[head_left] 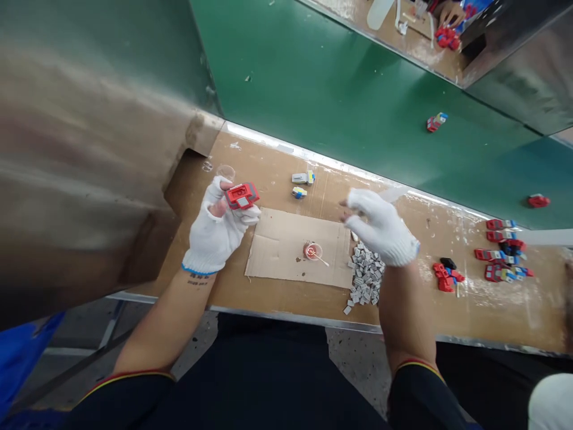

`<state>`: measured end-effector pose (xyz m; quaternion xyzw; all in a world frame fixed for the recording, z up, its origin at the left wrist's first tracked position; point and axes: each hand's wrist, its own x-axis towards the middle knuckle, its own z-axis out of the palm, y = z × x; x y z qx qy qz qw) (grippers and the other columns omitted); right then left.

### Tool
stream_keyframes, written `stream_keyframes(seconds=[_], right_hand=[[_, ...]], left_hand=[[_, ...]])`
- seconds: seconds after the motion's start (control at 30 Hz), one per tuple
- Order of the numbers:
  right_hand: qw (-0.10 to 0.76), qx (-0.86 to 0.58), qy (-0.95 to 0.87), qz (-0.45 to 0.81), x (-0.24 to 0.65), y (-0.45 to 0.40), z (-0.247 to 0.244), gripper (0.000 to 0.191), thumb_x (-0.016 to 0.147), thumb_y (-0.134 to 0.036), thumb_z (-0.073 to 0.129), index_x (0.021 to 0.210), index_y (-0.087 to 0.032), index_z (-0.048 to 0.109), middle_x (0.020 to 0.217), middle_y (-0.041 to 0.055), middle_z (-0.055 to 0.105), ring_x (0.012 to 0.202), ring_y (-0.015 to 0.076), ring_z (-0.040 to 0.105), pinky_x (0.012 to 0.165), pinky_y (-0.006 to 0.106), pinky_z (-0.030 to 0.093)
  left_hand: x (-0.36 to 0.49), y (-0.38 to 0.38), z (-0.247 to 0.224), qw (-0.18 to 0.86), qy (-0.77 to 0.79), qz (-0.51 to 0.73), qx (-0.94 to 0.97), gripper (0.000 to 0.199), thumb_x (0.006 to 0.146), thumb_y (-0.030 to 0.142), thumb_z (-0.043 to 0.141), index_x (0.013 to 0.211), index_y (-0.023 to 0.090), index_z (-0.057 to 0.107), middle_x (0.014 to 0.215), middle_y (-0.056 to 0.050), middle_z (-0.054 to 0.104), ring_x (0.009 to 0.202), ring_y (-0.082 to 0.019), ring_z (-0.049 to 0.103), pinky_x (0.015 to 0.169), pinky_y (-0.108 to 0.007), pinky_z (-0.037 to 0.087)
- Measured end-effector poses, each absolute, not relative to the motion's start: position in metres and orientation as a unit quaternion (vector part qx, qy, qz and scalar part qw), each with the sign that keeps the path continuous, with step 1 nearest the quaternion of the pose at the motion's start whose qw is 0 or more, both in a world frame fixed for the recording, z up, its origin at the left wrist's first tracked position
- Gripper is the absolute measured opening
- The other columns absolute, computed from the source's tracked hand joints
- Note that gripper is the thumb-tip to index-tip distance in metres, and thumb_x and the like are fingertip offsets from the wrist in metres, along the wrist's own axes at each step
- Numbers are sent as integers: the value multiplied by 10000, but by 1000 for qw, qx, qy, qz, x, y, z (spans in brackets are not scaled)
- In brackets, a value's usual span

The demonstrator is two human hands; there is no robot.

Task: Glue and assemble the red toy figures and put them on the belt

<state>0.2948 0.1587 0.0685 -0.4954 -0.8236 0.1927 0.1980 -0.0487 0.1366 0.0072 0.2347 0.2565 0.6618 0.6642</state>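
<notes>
In my gloved left hand (213, 230) I hold a red and grey plastic toy part (242, 196), gripped by the fingers with its hollow side facing up. A small light-grey square shows on its near edge. My gloved right hand (380, 227) hovers over the table to the right, fingers stretched leftward and apart, nothing visible in them. Below it lies a heap of small grey plastic pieces (367, 276). Between my hands, a cardboard sheet (282, 248) bears a small clear cup (312, 251) of reddish liquid with a thin white stick in it.
Past the cardboard lie two grey, yellow and blue toy parts (303, 178). Red toy parts (447, 278) and several toys sit at right. A green belt (331, 89) carries a toy (436, 122). Metal housing (89, 149) stands left. A co-worker's hand (450, 13) works across.
</notes>
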Motion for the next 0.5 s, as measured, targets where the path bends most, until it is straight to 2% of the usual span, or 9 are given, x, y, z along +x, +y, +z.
stream_keyframes(seconds=[0.07, 0.13, 0.23, 0.33, 0.4, 0.43, 0.5], right_hand=[[91, -491, -848, 179, 259, 193, 67, 211, 989, -214, 635, 1139, -248, 780, 1305, 108, 848, 1219, 326, 745, 1024, 494, 585], [-24, -478, -864, 156, 224, 217, 62, 295, 983, -202, 638, 1242, -233, 777, 1516, 139, 810, 1268, 351, 727, 988, 486, 564], [-102, -470, -868, 122, 189, 230, 53, 308, 994, -168, 629, 1259, -224, 774, 1568, 156, 790, 1238, 343, 726, 892, 442, 529], [-106, -469, -869, 112, 186, 228, 52, 283, 984, -126, 617, 1201, -221, 770, 1469, 159, 816, 1150, 321, 747, 821, 419, 512], [-73, -478, -868, 111, 202, 220, 60, 264, 998, -126, 601, 1191, -223, 753, 1398, 155, 823, 1123, 308, 755, 835, 425, 541], [-33, -481, -869, 112, 214, 213, 68, 246, 1010, -131, 589, 1175, -230, 742, 1332, 143, 827, 1115, 300, 757, 858, 432, 564], [132, -474, -861, 126, 244, 189, 88, 184, 1011, -140, 606, 1086, -260, 722, 1143, 91, 810, 1077, 280, 762, 907, 450, 613]], left_hand=[[-48, 137, 6, 677, 257, 650, 231, 472, 782, 451, 1156, 997, 275, 774, 861, 45, 779, 657, -119, 714, 580, -226, 627], [-47, 136, 2, 690, 259, 633, 236, 468, 791, 449, 1146, 1014, 281, 771, 888, 47, 830, 671, -143, 760, 611, -251, 656], [-45, 134, -5, 705, 254, 615, 246, 476, 809, 441, 1140, 1056, 270, 770, 919, 43, 885, 729, -167, 841, 681, -262, 700], [-45, 133, -10, 707, 247, 614, 250, 479, 825, 436, 1131, 1087, 247, 777, 945, 18, 907, 790, -194, 896, 711, -262, 733], [-45, 133, -11, 708, 244, 614, 248, 468, 838, 421, 1123, 1091, 239, 774, 962, 10, 910, 824, -211, 916, 741, -281, 765], [-44, 132, -10, 708, 245, 614, 248, 471, 837, 417, 1124, 1091, 235, 771, 978, 4, 912, 833, -218, 921, 759, -298, 781], [-43, 129, -5, 709, 249, 610, 251, 492, 815, 419, 1139, 1079, 222, 773, 1005, -11, 914, 813, -235, 922, 770, -340, 804]])
